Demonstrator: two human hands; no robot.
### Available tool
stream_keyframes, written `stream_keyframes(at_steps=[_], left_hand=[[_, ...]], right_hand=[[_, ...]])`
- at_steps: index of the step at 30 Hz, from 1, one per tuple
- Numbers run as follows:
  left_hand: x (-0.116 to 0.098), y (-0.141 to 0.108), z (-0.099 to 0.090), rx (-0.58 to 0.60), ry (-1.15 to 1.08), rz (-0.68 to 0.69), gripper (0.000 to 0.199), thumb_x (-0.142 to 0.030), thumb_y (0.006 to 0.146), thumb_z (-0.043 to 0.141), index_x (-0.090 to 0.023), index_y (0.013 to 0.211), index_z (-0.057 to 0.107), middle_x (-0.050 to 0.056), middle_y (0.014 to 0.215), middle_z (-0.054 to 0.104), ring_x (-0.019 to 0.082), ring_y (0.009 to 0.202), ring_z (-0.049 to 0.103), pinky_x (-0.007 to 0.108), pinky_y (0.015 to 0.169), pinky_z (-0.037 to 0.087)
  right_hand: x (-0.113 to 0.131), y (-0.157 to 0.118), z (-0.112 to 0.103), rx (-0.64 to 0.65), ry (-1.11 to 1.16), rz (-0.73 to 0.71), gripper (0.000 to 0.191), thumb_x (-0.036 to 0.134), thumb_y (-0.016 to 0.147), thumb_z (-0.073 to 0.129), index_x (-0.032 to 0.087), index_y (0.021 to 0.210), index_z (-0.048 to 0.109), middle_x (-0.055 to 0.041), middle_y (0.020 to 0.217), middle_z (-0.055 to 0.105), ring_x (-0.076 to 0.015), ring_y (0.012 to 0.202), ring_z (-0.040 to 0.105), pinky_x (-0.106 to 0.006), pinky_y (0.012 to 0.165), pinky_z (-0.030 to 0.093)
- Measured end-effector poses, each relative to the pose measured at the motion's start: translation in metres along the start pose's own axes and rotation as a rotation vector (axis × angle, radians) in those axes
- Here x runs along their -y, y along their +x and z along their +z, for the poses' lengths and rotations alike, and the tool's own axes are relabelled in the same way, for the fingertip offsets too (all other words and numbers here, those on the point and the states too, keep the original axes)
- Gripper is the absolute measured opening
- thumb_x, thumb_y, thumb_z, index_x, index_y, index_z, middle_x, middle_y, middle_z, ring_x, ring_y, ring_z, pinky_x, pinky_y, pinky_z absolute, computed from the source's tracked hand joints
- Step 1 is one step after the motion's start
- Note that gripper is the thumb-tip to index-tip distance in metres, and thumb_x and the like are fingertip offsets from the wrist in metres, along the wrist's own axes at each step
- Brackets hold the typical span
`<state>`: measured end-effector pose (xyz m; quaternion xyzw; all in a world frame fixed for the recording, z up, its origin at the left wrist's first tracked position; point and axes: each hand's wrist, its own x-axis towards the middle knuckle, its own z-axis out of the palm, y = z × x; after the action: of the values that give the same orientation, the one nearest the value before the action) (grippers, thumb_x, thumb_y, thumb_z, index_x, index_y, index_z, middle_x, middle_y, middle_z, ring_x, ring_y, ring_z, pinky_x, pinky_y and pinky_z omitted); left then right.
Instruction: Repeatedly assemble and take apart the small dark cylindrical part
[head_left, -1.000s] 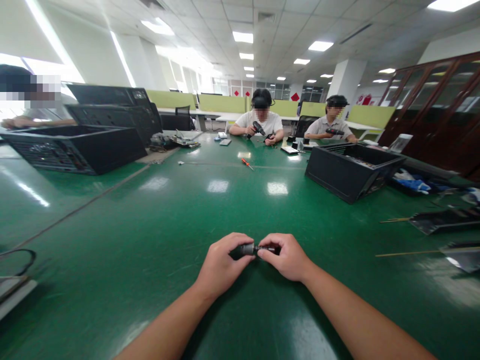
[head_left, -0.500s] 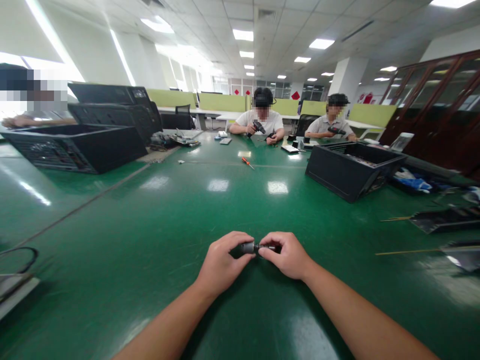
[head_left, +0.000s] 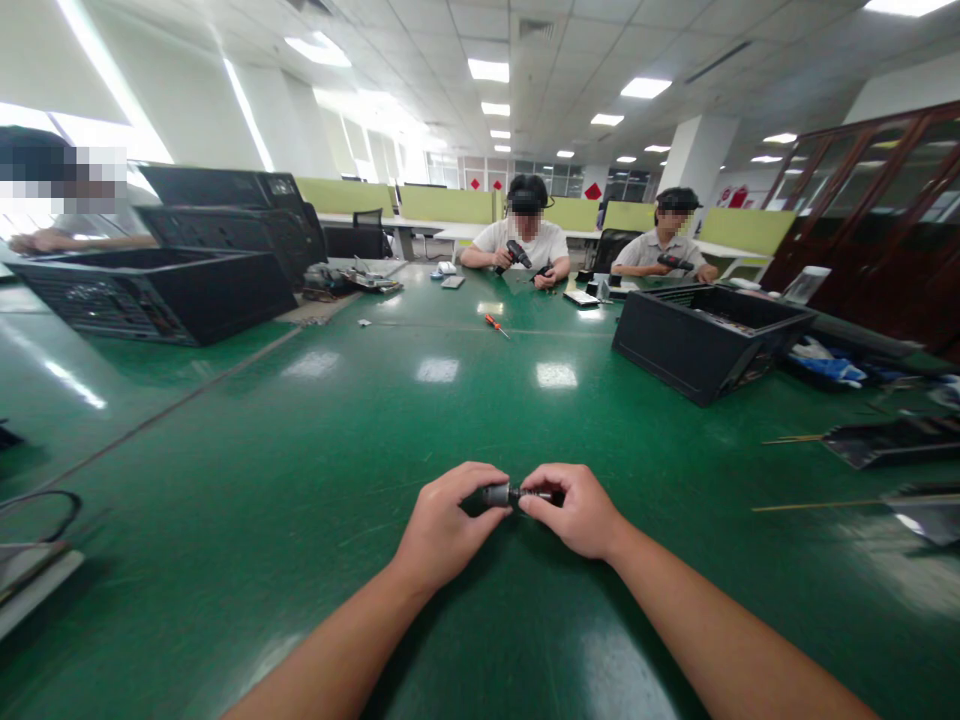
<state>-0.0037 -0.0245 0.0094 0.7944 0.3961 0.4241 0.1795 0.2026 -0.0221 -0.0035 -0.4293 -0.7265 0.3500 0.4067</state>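
Observation:
Just above the green table [head_left: 315,600], my left hand [head_left: 448,522] pinches a short grey metal cylinder [head_left: 496,495] between thumb and fingers; it looks like a small motor. A thin dark shaft [head_left: 525,493] with ridges, like a screw thread, runs from its right end. My right hand [head_left: 576,510] closes thumb and fingers on this shaft, and a dark end shows behind the fingers. The two hands face each other with a small gap between the fingertips. My fingers partly hide both parts.
An orange screwdriver [head_left: 495,325] lies farther back. Black computer cases [head_left: 705,345] stand at right and left [head_left: 157,300]. Metal parts with thin rods [head_left: 892,440] lie at the right edge. Across the table, two people [head_left: 517,245] hold power drills; another person sits far left.
Both hands keep the same grip and place. A dark thing has come into view at the left edge, and the whole view has shifted very slightly.

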Motion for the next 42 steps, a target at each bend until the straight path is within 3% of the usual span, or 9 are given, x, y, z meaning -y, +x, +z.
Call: stream_keyframes(at_steps=[42], left_hand=[[0.0020, -0.0004, -0.0002, -0.056, 0.016, 0.009, 0.024, -0.016, 0.077, 0.073, -0.023, 0.099, 0.069, 0.003, 0.098, 0.071, 0.018, 0.093, 0.066, 0.031, 0.086, 0.054]], right_hand=[[-0.0006, 0.0000, -0.0042, -0.067, -0.017, -0.011, 0.010, 0.025, 0.079, 0.065, 0.017, 0.076, 0.070, 0.0013, 0.059, 0.057, -0.0118, 0.054, 0.049, -0.023, 0.053, 0.038]])
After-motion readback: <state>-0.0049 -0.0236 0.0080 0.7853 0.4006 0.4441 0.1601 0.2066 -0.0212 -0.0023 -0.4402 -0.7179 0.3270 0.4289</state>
